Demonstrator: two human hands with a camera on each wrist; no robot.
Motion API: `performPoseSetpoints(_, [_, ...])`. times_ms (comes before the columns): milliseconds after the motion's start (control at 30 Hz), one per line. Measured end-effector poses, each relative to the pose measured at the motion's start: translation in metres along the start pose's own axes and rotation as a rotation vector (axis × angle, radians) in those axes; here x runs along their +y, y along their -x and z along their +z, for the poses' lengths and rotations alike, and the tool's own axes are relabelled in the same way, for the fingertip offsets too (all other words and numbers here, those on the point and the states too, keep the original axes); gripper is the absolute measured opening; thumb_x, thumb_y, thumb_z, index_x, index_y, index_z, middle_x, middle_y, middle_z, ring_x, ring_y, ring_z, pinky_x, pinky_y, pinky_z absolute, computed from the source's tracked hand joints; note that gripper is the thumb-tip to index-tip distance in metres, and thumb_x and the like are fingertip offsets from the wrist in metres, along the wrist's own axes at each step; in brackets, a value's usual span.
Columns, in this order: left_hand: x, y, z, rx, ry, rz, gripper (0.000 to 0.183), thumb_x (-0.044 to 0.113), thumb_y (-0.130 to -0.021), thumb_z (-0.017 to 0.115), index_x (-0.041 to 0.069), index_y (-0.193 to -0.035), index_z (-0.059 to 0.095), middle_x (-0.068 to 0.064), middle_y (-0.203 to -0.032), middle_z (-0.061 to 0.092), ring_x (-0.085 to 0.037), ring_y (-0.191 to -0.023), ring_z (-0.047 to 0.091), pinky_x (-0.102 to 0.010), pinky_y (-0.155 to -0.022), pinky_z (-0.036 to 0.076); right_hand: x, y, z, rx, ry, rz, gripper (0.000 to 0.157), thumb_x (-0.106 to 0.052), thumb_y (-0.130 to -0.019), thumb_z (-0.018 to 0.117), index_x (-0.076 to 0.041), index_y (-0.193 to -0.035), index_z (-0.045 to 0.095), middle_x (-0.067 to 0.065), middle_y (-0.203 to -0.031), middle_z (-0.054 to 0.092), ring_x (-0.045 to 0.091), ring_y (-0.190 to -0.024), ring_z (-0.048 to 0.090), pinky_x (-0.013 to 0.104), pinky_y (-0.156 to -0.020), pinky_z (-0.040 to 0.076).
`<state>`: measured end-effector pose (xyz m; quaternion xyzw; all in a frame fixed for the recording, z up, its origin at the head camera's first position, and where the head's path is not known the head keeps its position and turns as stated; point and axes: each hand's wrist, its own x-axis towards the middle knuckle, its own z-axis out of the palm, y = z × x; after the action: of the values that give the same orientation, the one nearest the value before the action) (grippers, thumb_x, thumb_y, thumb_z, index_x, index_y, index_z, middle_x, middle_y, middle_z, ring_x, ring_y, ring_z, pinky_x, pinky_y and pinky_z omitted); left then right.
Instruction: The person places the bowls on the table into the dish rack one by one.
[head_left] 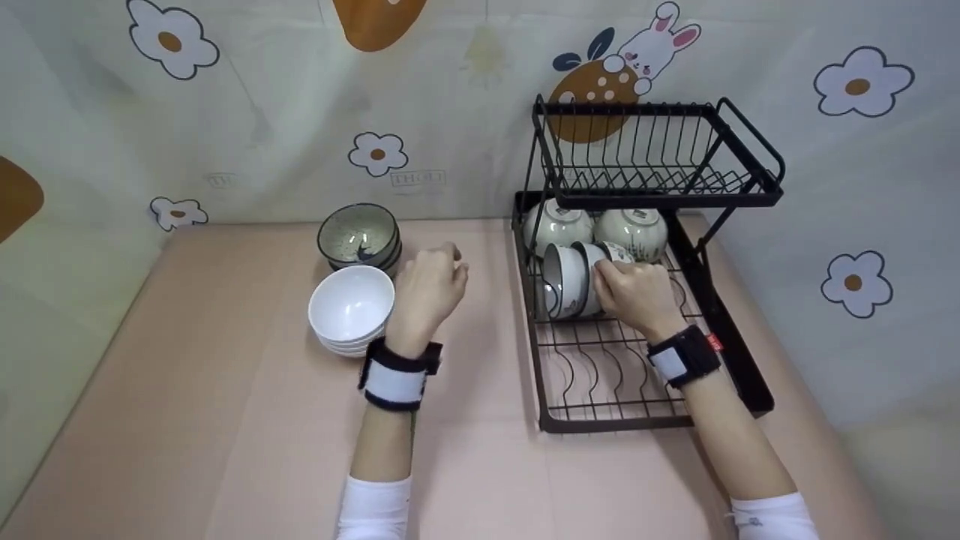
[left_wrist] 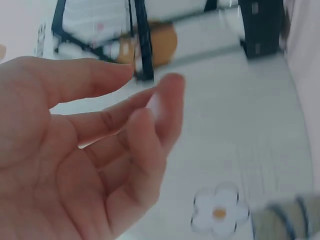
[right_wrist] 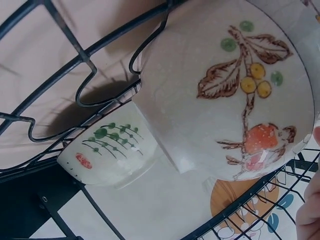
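My right hand (head_left: pixel 637 292) holds the rightmost of three patterned bowls (head_left: pixel 616 253) standing on edge in the lower tier of a black dish rack (head_left: pixel 592 429). The right wrist view shows a painted bowl (right_wrist: pixel 255 95) with a bird, leaves and yellow berries up close, fingers at its right edge. My left hand (head_left: pixel 427 289) is held up with nothing in it, fingers loosely bent and thumb apart in the left wrist view. Beside it stand a stack of white bowls (head_left: pixel 351 304) and, behind those, a stack of speckled grey-green bowls (head_left: pixel 358 232).
Two patterned bowls, one at the left (head_left: pixel 559 227) and one at the right (head_left: pixel 634 232), lie upside down at the rack's back. The wire upper tier (head_left: pixel 667 201) overhangs them. A printed cloth (head_left: pixel 277 112) hangs behind the pink tabletop (head_left: pixel 225 420).
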<state>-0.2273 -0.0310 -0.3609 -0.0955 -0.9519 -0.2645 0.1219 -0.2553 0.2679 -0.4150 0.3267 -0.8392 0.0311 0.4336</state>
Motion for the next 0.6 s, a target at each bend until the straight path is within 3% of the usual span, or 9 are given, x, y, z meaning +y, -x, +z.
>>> performPoseSetpoints(233, [-0.05, 0.01, -0.039, 0.06, -0.022, -0.212, 0.023, 0.02, -0.089, 0.058, -0.002, -0.083, 0.061, -0.026, -0.087, 0.068, -0.046, -0.081, 0.065, -0.053, -0.068, 0.052, 0.001, 0.002, 0.0, -0.016, -0.014, -0.002, 0.008, -0.006, -0.08, 0.059, -0.004, -0.073, 0.059, 0.002, -0.045, 0.05, 0.01, -0.035, 0.034, 0.021, -0.034, 0.024])
performPoseSetpoints(367, [-0.069, 0.02, -0.057, -0.047, -0.036, -0.349, 0.03, 0.025, -0.09, 0.055, -0.004, -0.083, 0.058, -0.032, -0.099, 0.065, -0.048, -0.09, 0.063, -0.056, -0.073, 0.049, 0.001, 0.002, 0.0, -0.019, -0.015, -0.002, 0.006, -0.006, -0.08, 0.06, -0.004, -0.074, 0.06, 0.002, -0.046, 0.051, 0.01, -0.035, 0.035, 0.021, -0.035, 0.025])
performPoseSetpoints(500, [-0.081, 0.028, -0.067, -0.159, -0.051, -0.492, 0.038, 0.028, -0.093, 0.051, -0.009, -0.101, 0.058, -0.034, -0.115, 0.06, -0.048, -0.102, 0.06, -0.057, -0.081, 0.049, 0.001, 0.002, 0.001, -0.013, -0.015, 0.002, 0.006, -0.006, -0.08, 0.06, -0.004, -0.074, 0.06, 0.001, -0.045, 0.049, 0.008, -0.035, 0.032, 0.02, -0.035, 0.021])
performPoseSetpoints(600, [-0.089, 0.032, -0.07, -0.2, -0.055, -0.605, 0.045, 0.028, -0.093, 0.05, -0.011, -0.116, 0.05, -0.035, -0.121, 0.056, -0.049, -0.11, 0.056, -0.058, -0.086, 0.049, 0.0, 0.002, 0.001, -0.006, -0.005, -0.001, 0.007, -0.006, -0.08, 0.059, -0.005, -0.073, 0.06, 0.001, -0.045, 0.048, 0.007, -0.035, 0.03, 0.02, -0.035, 0.021])
